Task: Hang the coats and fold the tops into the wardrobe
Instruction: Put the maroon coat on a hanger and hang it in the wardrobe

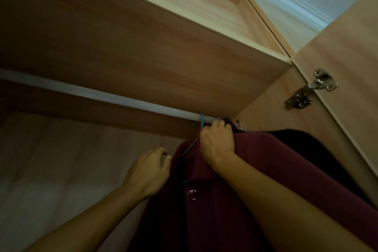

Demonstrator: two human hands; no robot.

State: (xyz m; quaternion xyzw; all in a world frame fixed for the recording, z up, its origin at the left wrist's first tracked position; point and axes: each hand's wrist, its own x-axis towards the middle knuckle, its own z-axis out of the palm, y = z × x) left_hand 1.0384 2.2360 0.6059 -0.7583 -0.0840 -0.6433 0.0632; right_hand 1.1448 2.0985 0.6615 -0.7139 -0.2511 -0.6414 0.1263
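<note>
A person is reaching up into an open wooden wardrobe (143,51), seen from below, with both bare arms rising from the bottom of the frame. A pale metal hanging rail (102,98) is running from the left edge toward the centre right, just under a shelf. A teal hanger (201,121) is hooking over that rail right of centre, and a maroon coat (255,170) is hanging from it, filling the lower right of the frame. The right hand (217,142) is sitting directly below the hook, its fingers curling tightly around the coat's collar and the hanger neck, knuckles toward the camera. The left hand (150,170) is hovering just to the left of the coat's shoulder, fingers loosely bent and holding nothing, not clearly touching the cloth. A darker garment (319,149) is hanging behind the maroon one, toward the right. A metal door hinge (311,90) is showing at the upper right. The rail's long axis is lying left to right, so the coat looks ready to slide along it; the right hand is nearer the hook and probably only needs to let go.
</note>
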